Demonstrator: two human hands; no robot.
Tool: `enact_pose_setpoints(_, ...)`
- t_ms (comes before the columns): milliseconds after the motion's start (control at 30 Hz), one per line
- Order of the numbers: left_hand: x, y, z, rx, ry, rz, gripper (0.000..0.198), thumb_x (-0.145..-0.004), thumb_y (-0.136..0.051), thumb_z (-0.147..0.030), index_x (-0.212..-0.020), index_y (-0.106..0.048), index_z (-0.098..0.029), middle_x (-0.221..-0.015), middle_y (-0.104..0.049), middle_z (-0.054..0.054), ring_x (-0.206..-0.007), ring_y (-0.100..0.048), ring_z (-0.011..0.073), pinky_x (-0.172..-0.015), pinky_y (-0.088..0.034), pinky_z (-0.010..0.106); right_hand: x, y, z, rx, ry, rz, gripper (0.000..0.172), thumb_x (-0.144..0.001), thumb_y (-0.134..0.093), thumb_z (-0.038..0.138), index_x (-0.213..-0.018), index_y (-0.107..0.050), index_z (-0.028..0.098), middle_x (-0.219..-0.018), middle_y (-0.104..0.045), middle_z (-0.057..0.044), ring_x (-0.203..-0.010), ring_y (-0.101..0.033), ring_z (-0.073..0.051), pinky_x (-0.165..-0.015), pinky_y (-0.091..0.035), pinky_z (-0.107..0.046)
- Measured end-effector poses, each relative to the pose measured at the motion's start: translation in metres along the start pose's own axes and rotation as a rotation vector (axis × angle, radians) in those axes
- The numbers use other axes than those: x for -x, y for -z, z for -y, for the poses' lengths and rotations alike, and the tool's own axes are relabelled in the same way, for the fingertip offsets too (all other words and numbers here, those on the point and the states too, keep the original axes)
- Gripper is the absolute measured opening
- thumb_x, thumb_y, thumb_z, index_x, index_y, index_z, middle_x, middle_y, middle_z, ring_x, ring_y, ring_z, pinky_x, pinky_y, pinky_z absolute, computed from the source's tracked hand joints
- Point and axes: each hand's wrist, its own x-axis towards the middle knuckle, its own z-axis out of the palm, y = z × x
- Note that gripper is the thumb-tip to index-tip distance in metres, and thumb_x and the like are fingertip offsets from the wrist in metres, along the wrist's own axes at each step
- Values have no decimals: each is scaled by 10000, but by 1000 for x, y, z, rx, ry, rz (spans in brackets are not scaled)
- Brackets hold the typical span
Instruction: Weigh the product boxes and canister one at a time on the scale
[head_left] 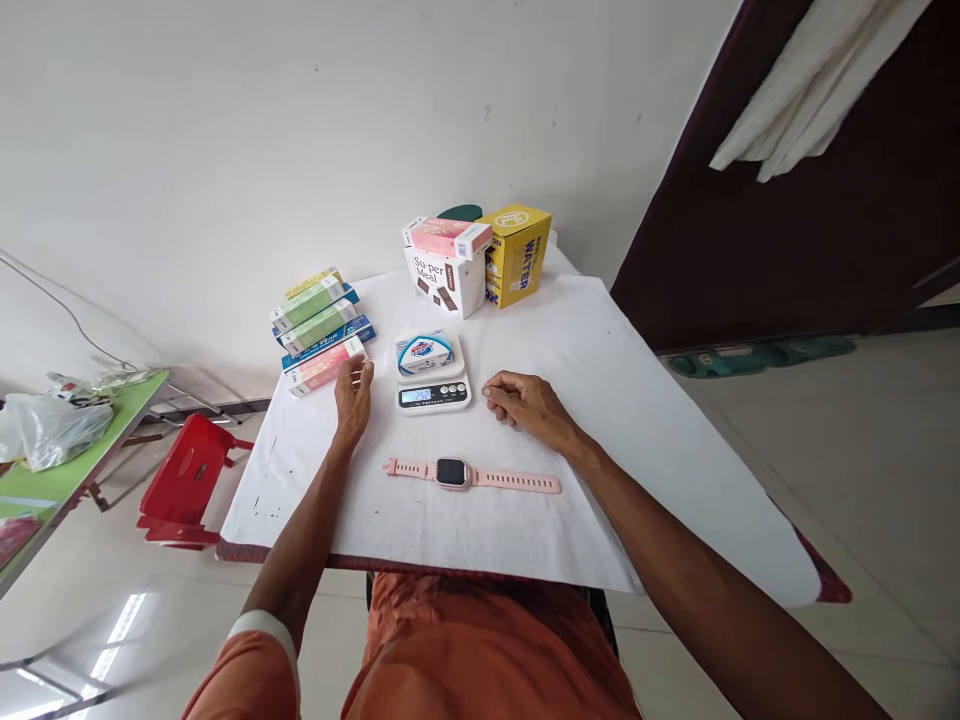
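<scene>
My left hand (353, 396) is at the right end of a pink-and-white box (328, 367), its fingers slightly apart and seeming to touch the carton without gripping it. This box lies in front of a row of green, blue and yellow boxes (319, 312). A white digital scale (433, 397) stands between my hands, its display lit. On its platform rests a blue-and-white soap packet (425, 353). Just right of the scale, my right hand (529, 405) lies on the cloth, its fingers curled in with nothing seen in them. Nearer to me, a pink smartwatch (451, 472) is laid out flat.
A white "Su-per Meal" box (450, 283) with a pink box (446, 238) on top stands at the back, beside a yellow box (519, 255). White cloth (585, 370) covers the table. A red chair (189, 480) and a green table (67, 465) are at left.
</scene>
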Motion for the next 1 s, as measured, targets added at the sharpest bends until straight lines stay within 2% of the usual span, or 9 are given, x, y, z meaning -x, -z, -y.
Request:
enact_pose_setpoints(100,-3,-7,-22,-63,-129,65,604,-931,-611,-647,-1371,-574,-236,-1331,-639,142,-1137,-643,257,-946,-531,414,0,0,0,-9,-3,-6,269,-838,-658,458,-812,-666,191,-720,-671,-18,-573,-573,-118,-462,-426,-214)
enact_pose_setpoints(233,-21,-18,-48,-262,-330,297,757,-851,-752,-613,-1476,-517,-256,-1485,-538,156,-1379,-511,332,-1133,-426,494,-1,0,-2,-20,-11,-10,293,-841,-676,481,-816,-673,189,-709,-671,-20,-575,-574,-123,-462,-428,-214)
enact_pose_setpoints(367,-43,-27,-55,-478,-379,499,737,-822,-804,-551,-1446,-566,-239,-1372,-617,156,-1320,-538,374,-1129,-400,539,-1,0,-3,-17,-8,6,310,-854,-673,499,-828,-672,190,-722,-674,-24,-579,-573,-124,-470,-430,-221)
enact_pose_setpoints(500,-52,-33,-53,-559,-364,579,585,-832,-801,-502,-1320,-644,-221,-1216,-679,129,-1192,-604,347,-1067,-436,515,0,1,-4,3,-25,24,341,-867,-661,532,-818,-656,194,-688,-644,-11,-547,-539,-115,-481,-428,-235)
enact_pose_setpoints(600,-51,-27,-50,-491,-377,557,511,-847,-791,-479,-1266,-650,-222,-1197,-691,109,-1152,-618,314,-1034,-463,475,1,2,-2,20,-28,28,362,-861,-660,558,-822,-655,199,-678,-636,-9,-535,-525,-117,-483,-425,-250)
enact_pose_setpoints(667,-50,-14,-45,-419,-376,499,498,-857,-783,-474,-1261,-642,-220,-1226,-685,105,-1171,-613,302,-1033,-471,451,1,2,0,37,-33,28,368,-855,-657,564,-818,-658,198,-668,-634,-11,-531,-522,-121,-486,-428,-258)
enact_pose_setpoints(767,-54,18,-32,-375,-342,356,504,-841,-800,-450,-1260,-638,-224,-1268,-660,108,-1201,-602,304,-1051,-467,442,1,0,3,47,-43,15,364,-837,-659,558,-809,-663,195,-684,-646,-23,-547,-536,-128,-491,-434,-263)
enact_pose_setpoints(900,-74,64,-10,-458,-214,194,485,-811,-814,-369,-1246,-646,-236,-1258,-633,117,-1219,-579,328,-1083,-447,481,1,-1,4,39,-27,5,365,-822,-673,560,-791,-665,197,-708,-663,-36,-580,-561,-138,-498,-442,-261)
enact_pose_setpoints(1000,-88,85,3,-591,-85,134,495,-805,-812,-366,-1257,-653,-241,-1295,-595,147,-1301,-521,379,-1118,-408,554,0,-1,2,46,-28,3,362,-831,-667,556,-788,-663,196,-694,-658,-32,-564,-551,-133,-489,-438,-258)
